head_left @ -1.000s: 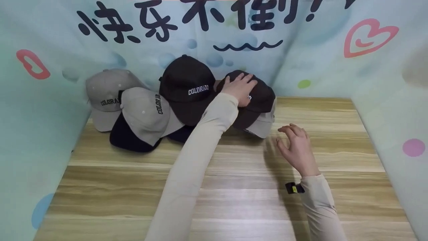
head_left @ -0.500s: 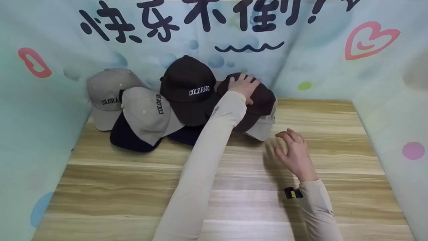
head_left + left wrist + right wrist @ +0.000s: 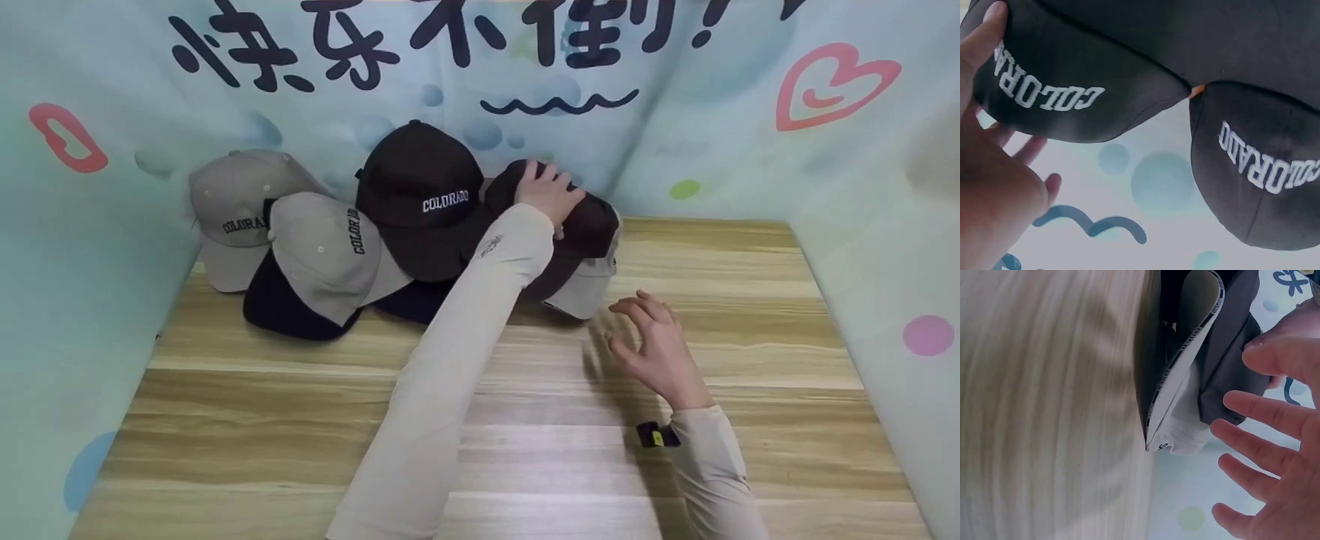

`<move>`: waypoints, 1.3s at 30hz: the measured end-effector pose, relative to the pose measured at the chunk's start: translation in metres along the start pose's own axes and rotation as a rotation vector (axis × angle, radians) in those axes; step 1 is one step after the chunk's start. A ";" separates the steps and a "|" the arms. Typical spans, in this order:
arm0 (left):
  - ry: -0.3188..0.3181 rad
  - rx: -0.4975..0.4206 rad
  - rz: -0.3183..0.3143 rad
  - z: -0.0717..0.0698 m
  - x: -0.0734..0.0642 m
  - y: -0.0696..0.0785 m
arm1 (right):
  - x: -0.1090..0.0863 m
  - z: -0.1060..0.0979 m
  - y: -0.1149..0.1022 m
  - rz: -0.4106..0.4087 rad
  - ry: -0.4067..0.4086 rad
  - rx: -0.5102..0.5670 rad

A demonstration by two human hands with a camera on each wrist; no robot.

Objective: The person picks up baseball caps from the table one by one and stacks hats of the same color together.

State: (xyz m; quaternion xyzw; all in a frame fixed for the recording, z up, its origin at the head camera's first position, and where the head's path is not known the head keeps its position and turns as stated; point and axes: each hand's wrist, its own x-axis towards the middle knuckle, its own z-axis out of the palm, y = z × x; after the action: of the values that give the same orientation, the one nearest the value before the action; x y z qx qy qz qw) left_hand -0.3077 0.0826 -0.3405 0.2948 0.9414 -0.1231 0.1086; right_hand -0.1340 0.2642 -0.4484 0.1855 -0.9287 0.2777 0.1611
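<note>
In the head view, my left hand (image 3: pixel 549 196) grips the crown of a dark brown baseball cap (image 3: pixel 596 229) at the right end of the row. The left wrist view shows the thumb on that cap's (image 3: pixel 1072 73) front, near its white COLORADO lettering, and fingers past the crown's edge. Beneath it a light grey cap (image 3: pixel 583 289) sticks out, its brim visible from the side in the right wrist view. My right hand (image 3: pixel 660 352) hovers to the right of these caps, fingers spread and loosely bent, touching nothing.
Left of the held cap stands another dark COLORADO cap (image 3: pixel 420 180). Farther left are a grey cap with a navy brim (image 3: pixel 322 247) and a grey cap (image 3: pixel 236 199). A printed backdrop (image 3: pixel 712 150) rises behind the wooden tabletop (image 3: pixel 262 450).
My left hand has shifted slightly right on the dark brown cap. That cap and the grey one below have come slightly nearer. My right hand has drawn a little nearer and left.
</note>
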 end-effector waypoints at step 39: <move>-0.144 -0.378 -0.084 -0.003 -0.022 -0.011 | -0.014 0.004 0.011 -0.005 -0.037 0.010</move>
State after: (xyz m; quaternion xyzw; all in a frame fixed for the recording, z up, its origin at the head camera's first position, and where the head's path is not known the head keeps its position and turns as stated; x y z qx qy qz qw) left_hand -0.2970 0.0631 -0.3298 0.2202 0.9489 0.0304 0.2239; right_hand -0.1273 0.2738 -0.4627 0.1937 -0.9296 0.2787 0.1435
